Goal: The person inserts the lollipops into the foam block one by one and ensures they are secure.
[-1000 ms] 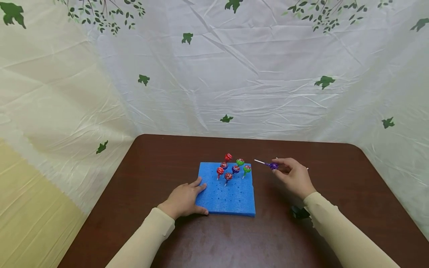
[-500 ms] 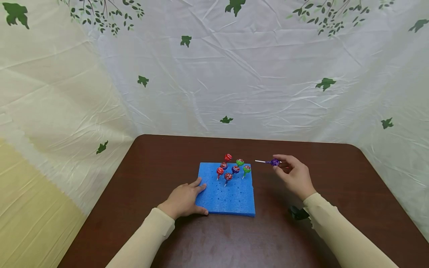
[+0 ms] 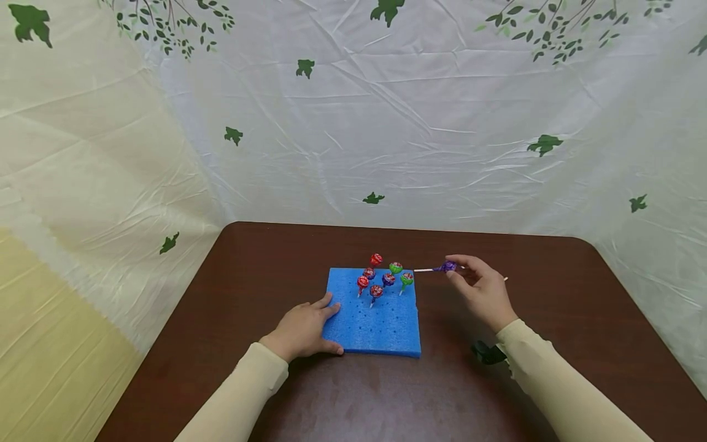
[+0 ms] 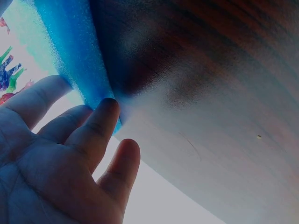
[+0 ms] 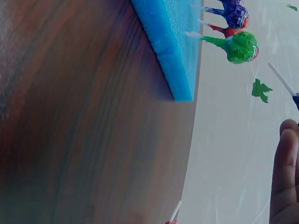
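Observation:
My right hand pinches a purple-wrapped lollipop by its head, between thumb and fingertips. Its white stick points left, and the tip overlaps the back right corner of a blue foam board. In the right wrist view the stick and a fingertip show at the right edge. Several lollipops stand in the board's back half, among them a green one, a red one and a purple one. My left hand rests spread along the board's left edge, fingers fairly straight, thumb at the near corner.
The board lies on a dark brown table and has small holes in its front half. Another white stick end shows behind my right hand. A black device sits under the right wrist. White leaf-print cloth hangs behind the table.
The right hand has moved slightly left, bringing the purple lollipop's stick tip up to the board's back right corner in this view. Left hand and board have stayed put.

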A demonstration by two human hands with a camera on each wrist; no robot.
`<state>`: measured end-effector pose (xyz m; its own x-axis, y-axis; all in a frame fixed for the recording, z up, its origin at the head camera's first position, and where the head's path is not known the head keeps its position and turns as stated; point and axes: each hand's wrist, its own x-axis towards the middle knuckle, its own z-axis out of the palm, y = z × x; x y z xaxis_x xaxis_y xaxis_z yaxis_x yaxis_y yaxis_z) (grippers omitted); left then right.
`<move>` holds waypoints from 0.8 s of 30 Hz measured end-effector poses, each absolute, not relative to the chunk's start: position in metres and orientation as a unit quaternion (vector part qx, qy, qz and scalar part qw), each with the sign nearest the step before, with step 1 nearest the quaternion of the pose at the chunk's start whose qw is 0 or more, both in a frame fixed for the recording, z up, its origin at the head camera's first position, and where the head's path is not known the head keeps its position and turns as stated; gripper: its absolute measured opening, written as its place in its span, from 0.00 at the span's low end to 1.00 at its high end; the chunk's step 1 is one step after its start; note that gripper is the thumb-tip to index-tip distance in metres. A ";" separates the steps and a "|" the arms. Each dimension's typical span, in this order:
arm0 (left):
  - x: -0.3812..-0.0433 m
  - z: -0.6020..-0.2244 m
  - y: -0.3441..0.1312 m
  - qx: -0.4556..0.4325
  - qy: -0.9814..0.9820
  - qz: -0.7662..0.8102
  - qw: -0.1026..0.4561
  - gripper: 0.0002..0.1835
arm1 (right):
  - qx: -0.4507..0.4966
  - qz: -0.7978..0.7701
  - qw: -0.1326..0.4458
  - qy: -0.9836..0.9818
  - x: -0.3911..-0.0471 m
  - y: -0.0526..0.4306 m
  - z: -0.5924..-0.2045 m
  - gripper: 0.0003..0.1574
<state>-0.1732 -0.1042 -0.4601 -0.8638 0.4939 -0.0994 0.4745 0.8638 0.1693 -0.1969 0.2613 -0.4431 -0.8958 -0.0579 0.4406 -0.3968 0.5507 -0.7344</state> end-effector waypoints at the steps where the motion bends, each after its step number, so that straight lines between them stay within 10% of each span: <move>1: -0.173 -0.460 -0.104 0.252 0.963 0.069 0.070 0.50 | 0.134 0.457 0.187 -0.860 -0.193 0.258 -0.438 0.19; 24: -0.162 -0.458 -0.111 0.266 0.959 0.075 0.068 0.50 | 0.180 0.471 0.143 -0.852 -0.166 0.224 -0.453 0.20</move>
